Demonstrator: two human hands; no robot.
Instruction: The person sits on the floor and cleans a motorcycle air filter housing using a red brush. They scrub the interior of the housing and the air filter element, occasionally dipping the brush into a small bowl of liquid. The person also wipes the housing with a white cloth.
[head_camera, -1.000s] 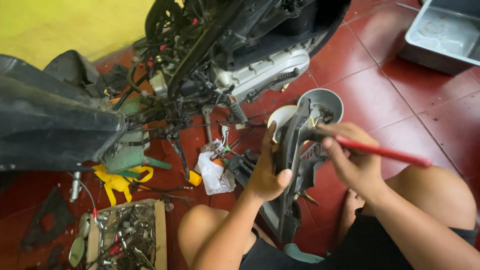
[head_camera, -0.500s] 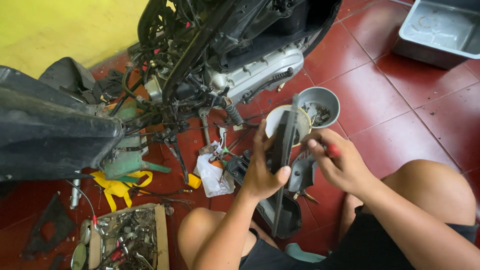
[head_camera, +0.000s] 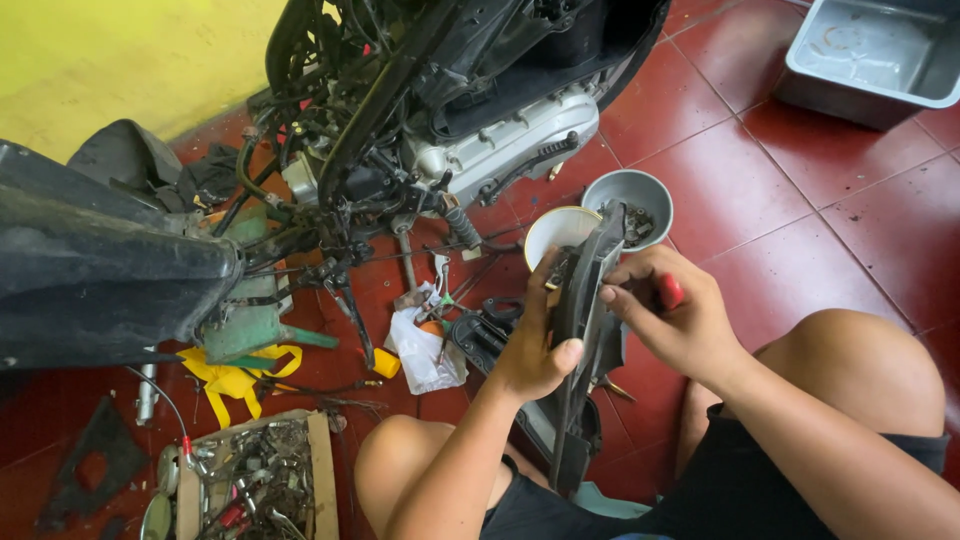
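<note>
My left hand (head_camera: 533, 345) grips a long black plastic scooter panel (head_camera: 582, 340), held upright on its edge between my knees. My right hand (head_camera: 672, 318) is closed on a red-handled screwdriver (head_camera: 668, 290), its fingertips pressed against the panel's upper right side. The tool's shaft is hidden behind the hand and the panel. Just beyond the panel stand a white bowl (head_camera: 556, 232) and a grey bowl (head_camera: 630, 197) with small parts in it.
A stripped scooter (head_camera: 440, 110) with its engine exposed stands on the red tile floor ahead. A black seat (head_camera: 90, 260) lies left. A wooden box of bolts (head_camera: 250, 480) is lower left, a yellow strap (head_camera: 235, 375) beside it, a grey metal tray (head_camera: 870, 55) top right.
The red screwdriver, sticking out to the right a second ago, has swung in and now lies tucked in my right hand against the panel. The view has shifted slightly downward.
</note>
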